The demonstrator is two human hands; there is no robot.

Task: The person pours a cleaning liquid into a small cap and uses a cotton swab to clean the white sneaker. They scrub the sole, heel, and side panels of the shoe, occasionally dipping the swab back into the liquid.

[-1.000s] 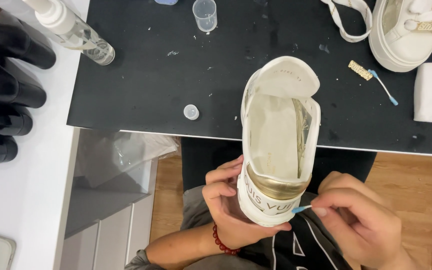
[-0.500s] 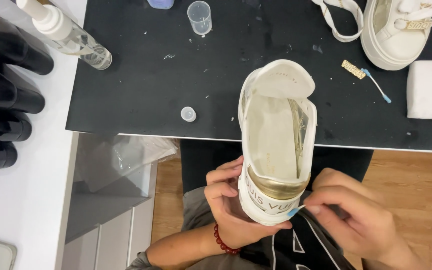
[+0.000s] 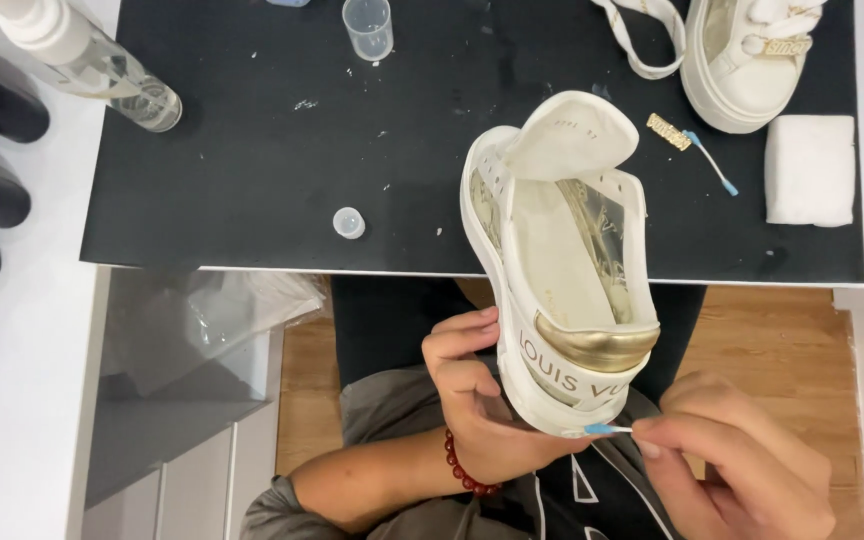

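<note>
The white leather sneaker with a gold heel band (image 3: 562, 290), laceless with its tongue folded up, juts over the black tabletop (image 3: 252, 150) edge. The left hand (image 3: 477, 400) cups its heel; the right hand (image 3: 742, 460) pinches a blue-tipped cotton swab (image 3: 607, 429) against the heel sole.

White sneaker (image 3: 562, 270) with metallic gold heel band, grey lettering on rear sole, cream insole; blue-tipped cotton swab (image 3: 607, 429) with white stem at the heel. Matte black tabletop (image 3: 252, 150) speckled with white flecks, white second sneaker (image 3: 752, 60), white folded cloth (image 3: 809, 170), clear plastic cup (image 3: 368, 27), clear spray bottle (image 3: 82, 65) with white top. Dark red bead bracelet (image 3: 464, 468), light wood floor (image 3: 772, 330).
</note>
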